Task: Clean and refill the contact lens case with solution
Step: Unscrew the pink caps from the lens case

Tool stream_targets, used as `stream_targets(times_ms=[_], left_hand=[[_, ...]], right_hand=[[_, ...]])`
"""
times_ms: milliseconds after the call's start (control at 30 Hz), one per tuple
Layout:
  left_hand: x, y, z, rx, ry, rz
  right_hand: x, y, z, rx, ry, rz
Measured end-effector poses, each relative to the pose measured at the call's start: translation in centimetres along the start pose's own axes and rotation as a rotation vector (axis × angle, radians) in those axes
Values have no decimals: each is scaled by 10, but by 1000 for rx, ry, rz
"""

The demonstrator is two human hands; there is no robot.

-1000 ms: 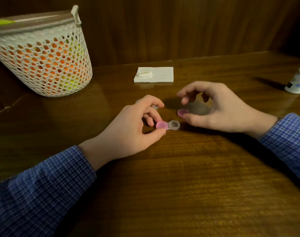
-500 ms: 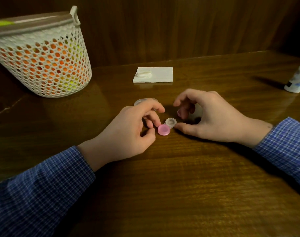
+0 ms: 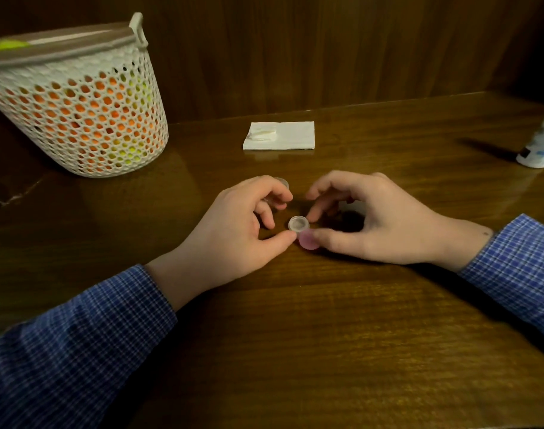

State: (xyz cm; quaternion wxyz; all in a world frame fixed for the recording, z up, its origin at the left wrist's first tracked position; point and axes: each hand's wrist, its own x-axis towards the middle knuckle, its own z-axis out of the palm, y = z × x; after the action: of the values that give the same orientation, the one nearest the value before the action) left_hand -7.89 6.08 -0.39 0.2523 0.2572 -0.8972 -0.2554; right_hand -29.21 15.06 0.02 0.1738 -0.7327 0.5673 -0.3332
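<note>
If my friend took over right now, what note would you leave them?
Left hand: fingers curled, thumb tip against the small contact lens case on the brown wooden table.
Right hand: thumb touches the case's pink end; fingers arch above it.
The case's clear well is uncapped; a clear round cap lies behind the left fingers.
The white solution bottle stands far right, the white folded napkin at the back.
Done: at least one cap off. Left: cleaning, refilling, capping.

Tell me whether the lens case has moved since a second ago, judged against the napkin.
Yes. The lens case has turned on the table: its pink end swung from the left round to the near side, while the napkin stayed put.
</note>
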Motion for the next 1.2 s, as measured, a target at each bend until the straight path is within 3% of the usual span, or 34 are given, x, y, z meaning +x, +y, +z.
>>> stream_targets(times_ms=[500,733,867,1200], left_hand=[[1,-6,2,-93,-31,-23],[1,-4,1,-92,-24,-30],[2,-4,2,-120,-19,-60],[6,-4,-1,-203,-80,-79]], right_hand=[[0,0,5,-32,-26,-50],[1,-7,-1,-271,15,-10],[3,-9,-1,-321,-43,-8],[4,-5,3,-148,-61,13]])
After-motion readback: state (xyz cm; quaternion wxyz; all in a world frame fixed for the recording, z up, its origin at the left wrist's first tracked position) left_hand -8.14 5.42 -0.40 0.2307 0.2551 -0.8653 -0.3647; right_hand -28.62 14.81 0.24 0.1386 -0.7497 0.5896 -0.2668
